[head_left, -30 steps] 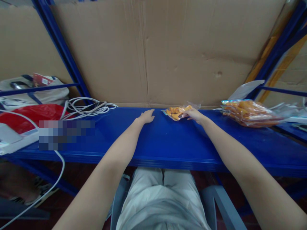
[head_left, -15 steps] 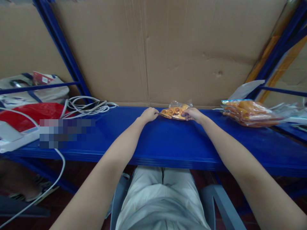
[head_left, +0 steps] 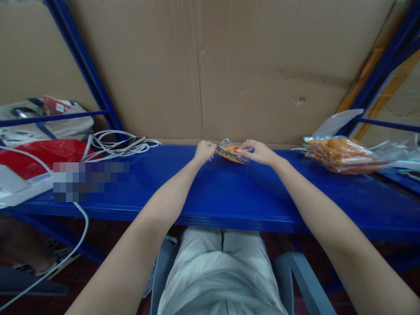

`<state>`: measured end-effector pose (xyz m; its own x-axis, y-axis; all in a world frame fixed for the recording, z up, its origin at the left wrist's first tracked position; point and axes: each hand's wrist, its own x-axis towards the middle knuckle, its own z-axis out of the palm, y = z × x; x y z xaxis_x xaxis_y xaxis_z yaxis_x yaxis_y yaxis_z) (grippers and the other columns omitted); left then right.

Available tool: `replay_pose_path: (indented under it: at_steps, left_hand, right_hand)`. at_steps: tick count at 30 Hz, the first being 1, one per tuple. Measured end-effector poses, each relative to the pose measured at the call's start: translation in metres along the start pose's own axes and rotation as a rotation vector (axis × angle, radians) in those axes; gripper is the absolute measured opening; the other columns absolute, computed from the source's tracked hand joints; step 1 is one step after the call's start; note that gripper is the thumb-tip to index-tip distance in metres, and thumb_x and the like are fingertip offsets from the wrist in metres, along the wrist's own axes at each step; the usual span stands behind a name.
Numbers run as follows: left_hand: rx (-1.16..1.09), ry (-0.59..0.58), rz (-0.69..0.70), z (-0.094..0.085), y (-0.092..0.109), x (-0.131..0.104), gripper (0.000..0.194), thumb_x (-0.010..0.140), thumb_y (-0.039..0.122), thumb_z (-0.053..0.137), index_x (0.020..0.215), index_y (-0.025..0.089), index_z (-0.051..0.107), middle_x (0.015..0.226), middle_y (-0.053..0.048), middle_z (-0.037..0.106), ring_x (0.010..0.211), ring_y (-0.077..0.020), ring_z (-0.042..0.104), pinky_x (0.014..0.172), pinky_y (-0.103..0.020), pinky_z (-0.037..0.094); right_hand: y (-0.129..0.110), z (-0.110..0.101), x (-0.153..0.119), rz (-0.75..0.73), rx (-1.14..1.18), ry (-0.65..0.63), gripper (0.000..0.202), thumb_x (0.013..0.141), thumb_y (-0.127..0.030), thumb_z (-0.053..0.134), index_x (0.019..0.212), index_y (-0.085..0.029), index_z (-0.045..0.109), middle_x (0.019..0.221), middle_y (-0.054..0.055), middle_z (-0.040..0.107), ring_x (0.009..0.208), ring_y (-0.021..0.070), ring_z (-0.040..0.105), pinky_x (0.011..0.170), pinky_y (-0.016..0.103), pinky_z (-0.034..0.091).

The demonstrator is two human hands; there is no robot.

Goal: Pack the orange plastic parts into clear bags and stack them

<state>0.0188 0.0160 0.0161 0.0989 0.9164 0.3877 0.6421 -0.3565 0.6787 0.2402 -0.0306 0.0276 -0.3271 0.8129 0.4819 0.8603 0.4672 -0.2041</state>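
Observation:
A clear plastic bag with orange contents (head_left: 231, 153) is at the back middle of the blue table (head_left: 226, 192). My left hand (head_left: 205, 151) pinches its left end, where a coloured strip runs along the near edge. My right hand (head_left: 256, 152) is at the bag's right side, thumb and fingers drawn together on the orange part; the exact grip is small and partly hidden. Farther right lies a stack of clear bags with orange contents (head_left: 341, 154), which neither hand touches.
White cables (head_left: 114, 146) lie coiled at the back left, beside a red bag (head_left: 49, 155) and a white power strip (head_left: 29, 190). Cardboard (head_left: 229, 70) stands behind the table, between blue posts. A person's foot shows at the lower left.
The bag's left end has tipped up, so its coloured strip now shows. My right hand has moved slightly left and up over the bag; my left hand has turned a little.

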Motion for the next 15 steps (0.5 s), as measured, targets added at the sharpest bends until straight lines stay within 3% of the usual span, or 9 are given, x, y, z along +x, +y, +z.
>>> replay_pose_path:
  at_steps: [3,7,11,13,15]
  left_hand:
    - [-0.143,-0.008,-0.046,0.005,-0.001,0.002,0.038,0.079,0.013,0.043,0.041,0.018,0.046,0.036,0.000,0.048,0.035,-0.0120,0.048,0.047,-0.024,0.045]
    - [-0.186,-0.044,-0.057,0.008,-0.005,0.006,0.033,0.080,0.012,0.045,0.047,0.017,0.050,0.038,0.000,0.050,0.034,-0.0107,0.048,0.044,-0.022,0.043]
    - [-0.180,-0.013,0.022,0.009,-0.012,0.009,0.011,0.080,0.017,0.056,0.084,0.012,0.065,0.064,-0.002,0.066,0.043,-0.0093,0.054,0.045,-0.020,0.045]
    - [-0.192,-0.039,0.116,0.009,-0.015,0.009,0.028,0.077,0.021,0.065,0.105,0.013,0.064,0.084,-0.005,0.072,0.055,-0.0100,0.060,0.050,-0.019,0.048]
    - [-0.191,-0.118,0.212,0.010,-0.018,0.007,0.035,0.077,0.024,0.069,0.110,0.014,0.063,0.097,-0.007,0.072,0.067,-0.0115,0.063,0.056,-0.019,0.050]
  right_hand:
    - [-0.020,0.006,-0.001,-0.074,-0.085,-0.082,0.033,0.082,-0.049,0.065,0.098,-0.022,0.073,0.115,0.011,0.068,0.109,0.0288,0.059,0.091,0.040,0.042]
    - [-0.028,0.011,-0.001,-0.057,-0.209,-0.067,0.017,0.088,-0.026,0.056,0.092,-0.021,0.072,0.107,0.012,0.069,0.106,0.0278,0.058,0.089,0.039,0.037]
    - [-0.022,0.007,0.000,0.010,-0.230,0.031,0.023,0.091,-0.021,0.048,0.095,-0.018,0.070,0.103,0.014,0.070,0.101,0.0282,0.059,0.085,0.038,0.036]
    - [-0.018,0.005,-0.001,0.051,-0.234,0.073,0.026,0.092,-0.023,0.044,0.096,-0.017,0.069,0.100,0.014,0.070,0.097,0.0278,0.061,0.082,0.037,0.037]
    - [-0.015,0.004,-0.001,0.092,-0.239,0.088,0.028,0.094,-0.025,0.042,0.096,-0.017,0.069,0.098,0.015,0.071,0.093,0.0275,0.062,0.079,0.035,0.038]
